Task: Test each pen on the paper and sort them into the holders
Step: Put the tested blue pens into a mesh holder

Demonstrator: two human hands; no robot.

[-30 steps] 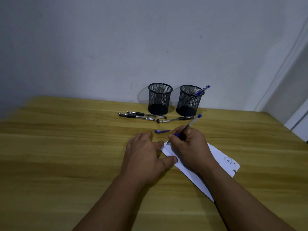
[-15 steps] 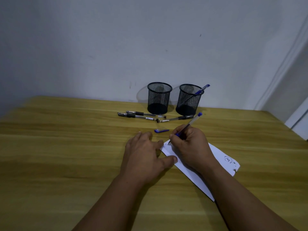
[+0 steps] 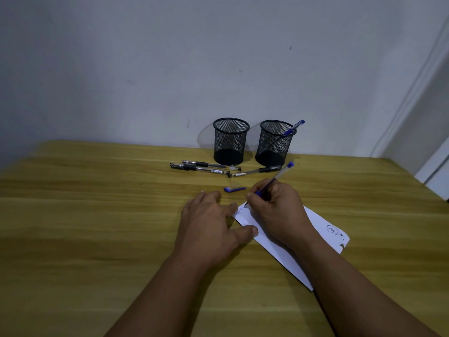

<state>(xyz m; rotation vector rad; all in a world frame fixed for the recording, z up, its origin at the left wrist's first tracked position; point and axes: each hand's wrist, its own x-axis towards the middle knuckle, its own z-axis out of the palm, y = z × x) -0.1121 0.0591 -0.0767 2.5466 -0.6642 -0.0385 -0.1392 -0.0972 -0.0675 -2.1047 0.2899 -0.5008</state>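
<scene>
little has moved: right hand (image 3: 279, 210) grip pinches blue pen (image 3: 274, 180) at paper (image 3: 320, 222) edge, left hand (image 3: 209, 227) flat.

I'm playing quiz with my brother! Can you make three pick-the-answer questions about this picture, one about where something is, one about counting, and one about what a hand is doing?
1. Where is the loose blue cap?
A. On the table between the pens and the hands
B. Inside the left holder
C. On the paper

2. How many black pens lie on the table?
A. One
B. Three
C. Six

3. What is the right hand doing?
A. Resting flat on the table
B. Lifting a holder
C. Gripping a blue pen with its tip on the paper

Answers:
1 A: the blue cap lies on the bare table, in front of the black pens.
2 B: three lie in front of the holders.
3 C: the right hand grips the blue pen, tip on the paper.
</scene>
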